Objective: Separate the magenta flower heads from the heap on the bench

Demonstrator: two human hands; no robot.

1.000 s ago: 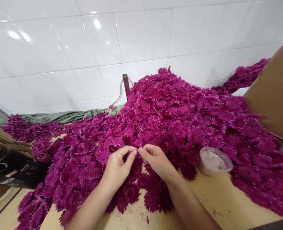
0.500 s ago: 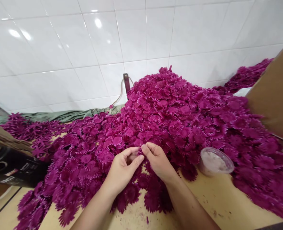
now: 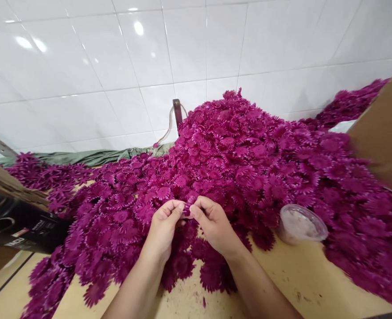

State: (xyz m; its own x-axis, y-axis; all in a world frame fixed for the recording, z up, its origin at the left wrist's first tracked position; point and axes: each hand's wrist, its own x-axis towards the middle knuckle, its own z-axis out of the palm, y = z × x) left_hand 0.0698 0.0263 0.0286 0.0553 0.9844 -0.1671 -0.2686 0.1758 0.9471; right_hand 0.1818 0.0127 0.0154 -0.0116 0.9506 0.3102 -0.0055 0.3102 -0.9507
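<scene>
A small magenta flower piece is pinched between the fingertips of both hands, low over the front of the pile. My left hand has thumb and forefinger closed on its left edge. On the opposite edge, my right hand grips with thumb and bent fingers. Much of the piece is covered by the fingers. Behind and around the hands spreads a large heap of magenta flower heads with toothed petals. Several darker flower heads lie beneath my wrists on the pale tabletop.
Right of my hands stands a clear round plastic tub with whitish contents. A cardboard panel leans at far right. On the left lies a black printed box. White tiles, a green cloth and an upright bar border the back.
My left thumb and forefinger have closed together and the hand has shifted slightly left. My fingertips are a little farther apart, with more of the magenta piece showing between them.
</scene>
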